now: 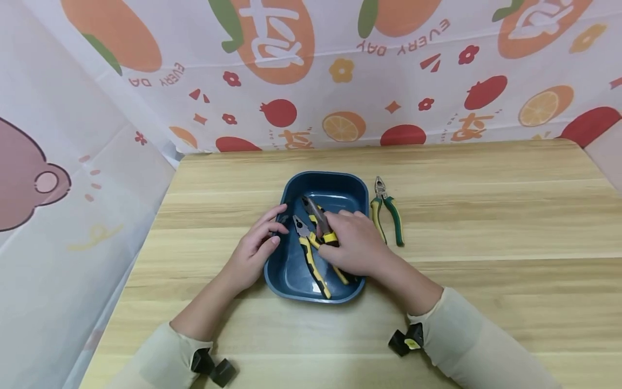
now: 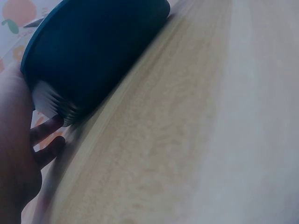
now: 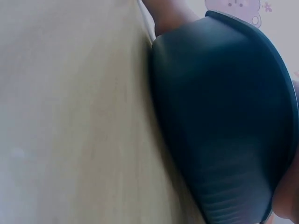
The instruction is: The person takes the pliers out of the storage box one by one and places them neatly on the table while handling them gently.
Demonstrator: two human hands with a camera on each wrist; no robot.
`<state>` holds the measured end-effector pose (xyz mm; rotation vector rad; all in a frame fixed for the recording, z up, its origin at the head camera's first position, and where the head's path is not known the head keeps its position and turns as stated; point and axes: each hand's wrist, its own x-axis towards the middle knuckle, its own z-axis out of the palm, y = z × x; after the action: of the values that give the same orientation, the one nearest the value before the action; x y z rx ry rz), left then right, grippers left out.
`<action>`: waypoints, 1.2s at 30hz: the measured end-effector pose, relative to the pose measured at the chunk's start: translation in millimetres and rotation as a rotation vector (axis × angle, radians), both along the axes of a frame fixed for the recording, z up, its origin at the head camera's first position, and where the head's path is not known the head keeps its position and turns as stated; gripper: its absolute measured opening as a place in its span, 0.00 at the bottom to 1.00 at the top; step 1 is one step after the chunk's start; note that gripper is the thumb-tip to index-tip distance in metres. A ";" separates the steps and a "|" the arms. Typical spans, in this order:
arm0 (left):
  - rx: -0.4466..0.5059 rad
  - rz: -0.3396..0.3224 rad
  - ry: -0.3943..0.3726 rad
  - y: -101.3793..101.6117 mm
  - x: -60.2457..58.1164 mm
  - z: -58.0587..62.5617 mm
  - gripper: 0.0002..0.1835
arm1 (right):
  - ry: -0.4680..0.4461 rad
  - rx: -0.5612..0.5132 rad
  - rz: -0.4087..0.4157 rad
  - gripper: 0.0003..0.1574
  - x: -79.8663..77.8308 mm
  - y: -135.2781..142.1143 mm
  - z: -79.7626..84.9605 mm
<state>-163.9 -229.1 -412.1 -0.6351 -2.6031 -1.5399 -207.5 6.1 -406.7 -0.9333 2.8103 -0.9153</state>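
Note:
A dark blue plastic bin (image 1: 278, 278) stands on the wooden table, with yellow-and-black pliers inside. My left hand (image 1: 250, 254) rests at the bin's left side, fingers loosely bent over and against its rim; in the left wrist view fingers (image 2: 49, 130) touch the ribbed outer wall. My right hand (image 1: 357, 243) reaches over the right rim and grips pliers with a dark grey head (image 1: 318, 216) and yellow on the handle. Beside them in the bin lies another pair of pliers (image 1: 311, 259), its head toward the far left. The palm hides part of the held tool.
Green-and-yellow pliers (image 1: 397, 221) lie on the table just right of the bin, handles slightly spread. Behind the table (image 1: 486, 302) hangs a fruit-printed cloth (image 1: 301, 48), and another printed cloth (image 1: 97, 162) hangs at the left. In the right wrist view the bin's outer wall (image 3: 219, 116) fills much of the picture.

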 end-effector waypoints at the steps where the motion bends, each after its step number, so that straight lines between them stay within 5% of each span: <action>1: -0.002 -0.001 0.001 0.1 -0.2 0.8 0.10 | -0.030 -0.063 -0.007 0.10 -0.6 2.0 0.5; 9: 0.011 0.003 -0.004 -0.4 3.9 -2.2 0.10 | -0.359 -0.897 -0.032 0.11 -11.8 22.1 13.6; 13: 0.014 -0.002 0.001 0.2 2.8 -2.5 0.10 | -0.324 -1.053 -0.137 0.11 -24.2 39.3 23.7; 16: 0.006 -0.006 0.003 0.6 1.3 -1.5 0.10 | -0.285 -0.925 -0.227 0.13 -35.2 55.3 25.0; 24: 0.000 0.002 -0.015 -0.5 0.7 1.9 0.11 | -0.146 -0.317 -0.441 0.34 -64.3 86.4 11.5; 36: 0.006 -0.011 -0.012 -0.6 0.6 0.9 0.10 | -0.235 -0.002 -0.519 0.48 -85.2 109.0 -27.2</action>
<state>-163.3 -229.7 -411.1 -0.6421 -2.6065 -1.5593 -292.7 115.1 -433.8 -0.0694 2.8766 -0.9886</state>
